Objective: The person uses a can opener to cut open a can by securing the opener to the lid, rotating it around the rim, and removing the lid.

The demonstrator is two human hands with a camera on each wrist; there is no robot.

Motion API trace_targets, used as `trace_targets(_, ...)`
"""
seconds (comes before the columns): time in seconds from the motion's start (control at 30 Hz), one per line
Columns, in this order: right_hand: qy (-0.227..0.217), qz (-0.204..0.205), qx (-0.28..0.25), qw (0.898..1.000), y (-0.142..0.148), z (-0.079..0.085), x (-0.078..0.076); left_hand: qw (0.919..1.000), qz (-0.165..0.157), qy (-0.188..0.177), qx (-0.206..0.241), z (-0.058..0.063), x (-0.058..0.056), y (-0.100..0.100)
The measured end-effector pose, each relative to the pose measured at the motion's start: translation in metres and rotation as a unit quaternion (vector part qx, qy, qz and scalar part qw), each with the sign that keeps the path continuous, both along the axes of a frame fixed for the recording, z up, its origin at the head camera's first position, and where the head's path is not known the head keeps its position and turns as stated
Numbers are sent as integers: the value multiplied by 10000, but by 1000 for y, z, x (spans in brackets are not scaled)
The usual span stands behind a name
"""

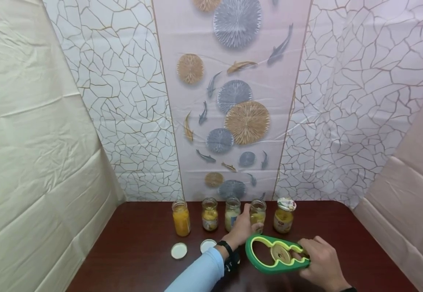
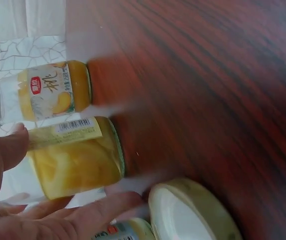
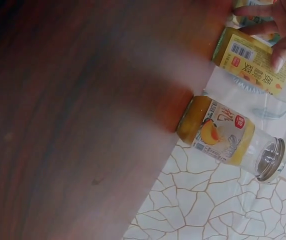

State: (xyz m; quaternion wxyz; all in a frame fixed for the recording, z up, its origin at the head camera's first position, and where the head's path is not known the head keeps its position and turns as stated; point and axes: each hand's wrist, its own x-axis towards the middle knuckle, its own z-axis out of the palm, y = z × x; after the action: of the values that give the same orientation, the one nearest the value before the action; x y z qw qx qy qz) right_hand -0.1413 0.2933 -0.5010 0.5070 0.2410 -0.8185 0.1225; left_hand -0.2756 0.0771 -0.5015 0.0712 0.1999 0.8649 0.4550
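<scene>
My left hand (image 1: pixel 241 231) holds a lidless glass jar (image 1: pixel 258 215) of yellow fruit pieces, standing upright on the table. The thumb (image 2: pixel 15 145) lies against its label, with the fingers around the opposite side. My right hand (image 1: pixel 320 259) grips the narrow end of a green jar opener (image 1: pixel 256 265) with a light-green toothed lining, held to the right of the left hand. A round gold-coloured lid (image 1: pixel 281 254) sits within the opener's inner opening. The right wrist view shows the held jar (image 3: pixel 248 59) and the left hand (image 3: pixel 285 25), but neither the right hand nor the opener.
Right of the held jar stands a peach jar (image 1: pixel 283 219) with its lid on. Three lidless jars, one orange (image 1: pixel 181 221), one yellow (image 1: pixel 209 215) and one pale (image 1: pixel 232 213), stand to the left. Lids (image 1: pixel 179 250) lie in front of them; one lid (image 2: pixel 183 215) shows its white inside.
</scene>
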Motion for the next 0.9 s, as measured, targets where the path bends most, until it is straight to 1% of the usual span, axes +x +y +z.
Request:
trace_targets(0.1,-28,-16,43,10000,0,2,1,10000,7,-7,83,1,1,0)
trace_targets(0.27,-124,-32,112,9999,1,3,3,9998,172,-59,103,-2,6,-3)
trace_targets(0.37,-139,-56,110,9998,3,3,5,9998,147,-93,121,1,15,-7)
trace_targets(0.47,-155,-59,74,9998,5,3,5,9998,110,-117,100,10,28,-13)
trace_targets(0.53,-152,-73,76,9998,5,3,5,9999,-17,137,16,16,39,-19)
trace_targets(0.6,-152,-68,81,9998,5,3,4,9984,-243,508,-57,22,50,-28)
trace_targets(0.67,-143,-72,91,9998,3,4,3,9950,-558,826,27,26,61,-38)
trace_targets(0.7,-118,-63,92,9999,2,5,2,9934,-708,886,142,27,67,-44)
trace_targets(0.73,-113,-48,84,9999,1,5,2,9925,-811,875,269,28,72,-49)
trace_targets(0.77,-111,-28,77,9999,-1,5,1,9922,-883,776,425,28,78,-55)
trace_targets(0.83,-98,8,66,9999,-3,6,1,9914,-982,391,778,28,87,-65)
trace_targets(0.9,-95,43,55,9999,-3,7,2,9900,-959,14,1034,27,95,-72)
